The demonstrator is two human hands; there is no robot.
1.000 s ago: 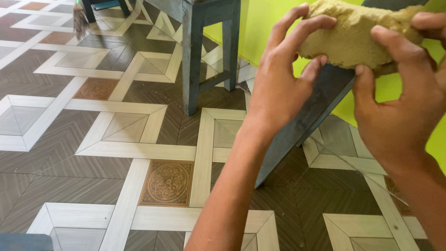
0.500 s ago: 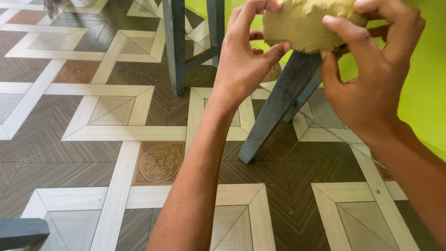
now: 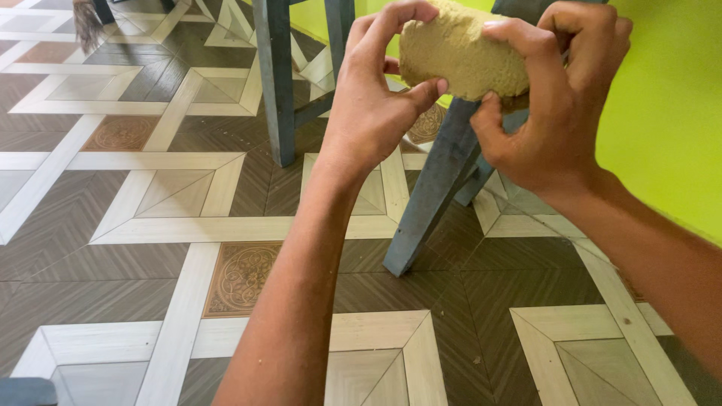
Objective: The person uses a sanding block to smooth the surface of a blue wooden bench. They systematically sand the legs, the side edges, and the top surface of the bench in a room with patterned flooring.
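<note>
Since the earlier frame both hands had shifted slightly left in the picture, the lump of tan clay [image 3: 462,53] staying at the top centre. Shaping was under way: the lump was a rough oval, its surface grainy and unfinished. Left hand [image 3: 372,98] pinched its near end; right hand [image 3: 556,105] clasped it from above, fingers curled. Blue-grey stool legs [image 3: 432,188] stood on the patterned floor [image 3: 150,248] beneath.

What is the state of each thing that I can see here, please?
Tan lump: held up in the air, gripped from both sides.
Left hand: shut on the lump.
Right hand: shut on the lump.
Grey-blue wooden legs: standing on the patterned floor; one leg slants.
</note>
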